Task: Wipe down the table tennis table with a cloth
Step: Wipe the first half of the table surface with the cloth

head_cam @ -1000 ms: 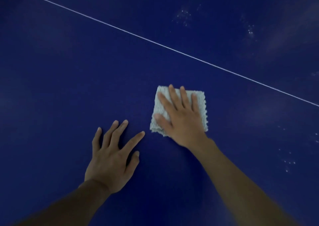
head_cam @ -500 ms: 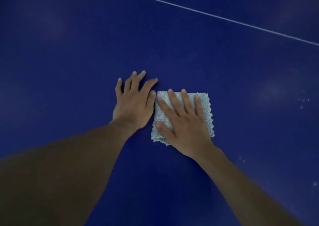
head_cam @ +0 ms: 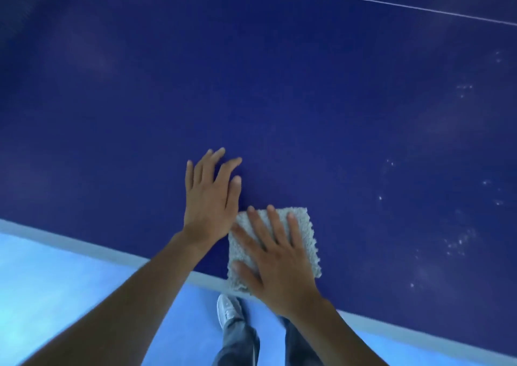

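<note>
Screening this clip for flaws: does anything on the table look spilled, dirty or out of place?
Pale specks lie scattered on the blue table, right of the cloth, like unwiped dust or residue. The right hand presses the cloth at the near edge; the left hand rests beside it.

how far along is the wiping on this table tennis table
Done: the blue table around the hands looks free of specks. In hand: the right hand presses the folded cloth flat at the near edge, and the left hand rests flat beside it. Left: white specks dot the surface to the right, so that side needs wiping.
</note>
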